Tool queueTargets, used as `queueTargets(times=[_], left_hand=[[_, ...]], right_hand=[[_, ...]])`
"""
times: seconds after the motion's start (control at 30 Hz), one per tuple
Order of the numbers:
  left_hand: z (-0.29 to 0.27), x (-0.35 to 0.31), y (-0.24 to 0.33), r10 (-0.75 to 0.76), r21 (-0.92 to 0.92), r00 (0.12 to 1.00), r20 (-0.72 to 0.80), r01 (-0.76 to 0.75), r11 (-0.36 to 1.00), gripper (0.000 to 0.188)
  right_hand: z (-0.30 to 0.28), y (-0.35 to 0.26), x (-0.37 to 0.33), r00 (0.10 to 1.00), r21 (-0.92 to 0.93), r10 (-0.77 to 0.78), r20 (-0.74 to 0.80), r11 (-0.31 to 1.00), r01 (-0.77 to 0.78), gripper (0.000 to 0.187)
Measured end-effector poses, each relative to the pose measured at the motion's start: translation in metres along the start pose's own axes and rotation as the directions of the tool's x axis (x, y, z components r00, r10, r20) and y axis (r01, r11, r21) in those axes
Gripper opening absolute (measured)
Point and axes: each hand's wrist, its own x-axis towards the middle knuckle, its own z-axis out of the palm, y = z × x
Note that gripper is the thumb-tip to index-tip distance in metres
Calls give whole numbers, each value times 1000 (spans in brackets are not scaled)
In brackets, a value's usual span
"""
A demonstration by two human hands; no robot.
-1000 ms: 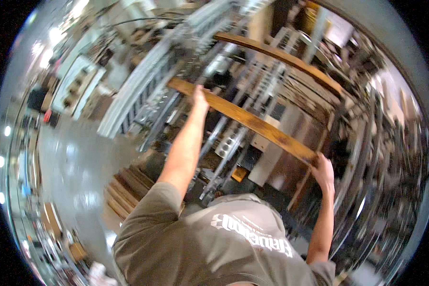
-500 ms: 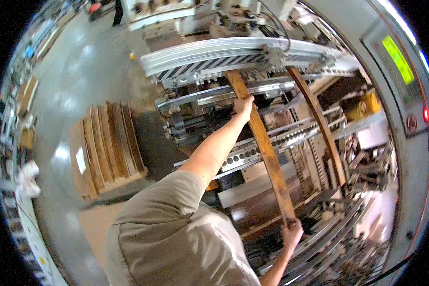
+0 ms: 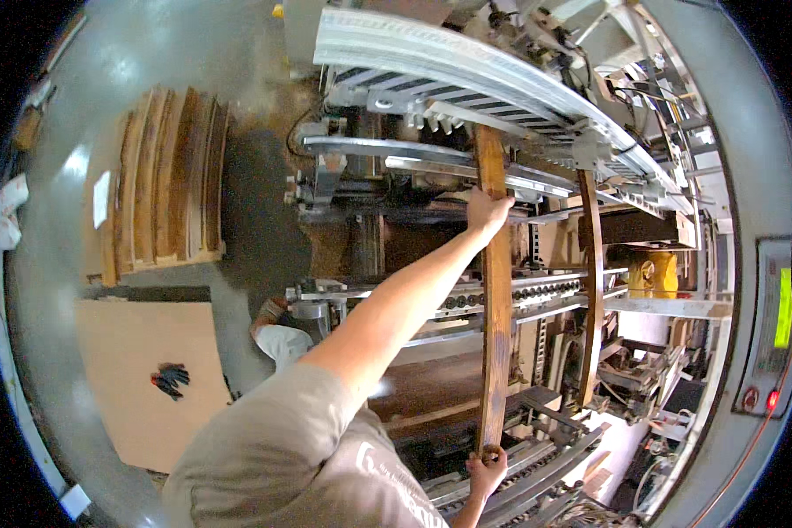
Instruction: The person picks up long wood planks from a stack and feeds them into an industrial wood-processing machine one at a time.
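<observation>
A long, narrow wooden plank [image 3: 495, 326] lies across the rails of a metal machine, its brown face worn with dark marks. My left hand [image 3: 488, 214] is closed around the plank near its far part, thumb on top. At the near end, my right hand [image 3: 486, 471] is closed on the plank, fingers curled at its edge. The plank's far tip goes under a silver beam [image 3: 466, 57] with a striped face. To the right, a second narrow plank [image 3: 591, 299] spans the same rails roughly parallel, untouched by either hand.
A stack of brown boards [image 3: 163, 176] stands on the floor at left. Nearer, dark gloves [image 3: 171, 380] lie on a tan panel [image 3: 141, 422]. A grey cabinet with a lit green display [image 3: 783, 308] stands at right. A yellow part [image 3: 656, 274] sits inside the machine.
The view has turned, so the plank appears straighter up and down and the gloves come into sight. Both hands keep their hold on the plank.
</observation>
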Motion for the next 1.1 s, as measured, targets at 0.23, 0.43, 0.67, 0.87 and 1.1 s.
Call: queueTargets(times=[0.23, 0.43, 0.67, 0.87, 1.1], left_hand=[[0, -15, 19, -23, 77, 992, 128, 13, 997, 44], [-4, -20, 29, -116, -5, 989, 92, 117, 993, 58], [-9, -29, 32, -132, -3, 988, 85, 133, 991, 63], [-21, -30, 25, -150, 50, 983, 106, 146, 988, 51], [3, -10, 32, -1, 63, 986, 166, -10, 998, 20]], right_hand=[[-10, 8, -1, 999, -11, 27, 42, 1000, -27, 43], [-18, 11, -3, 993, 8, 79, 85, 997, -80, 48], [-4, -13, -17, 996, -6, 81, 31, 997, -81, 39], [-9, -5, -16, 994, -5, 45, 97, 999, -45, 39], [-4, 16, -3, 998, 42, -26, 60, 999, 24, 40]])
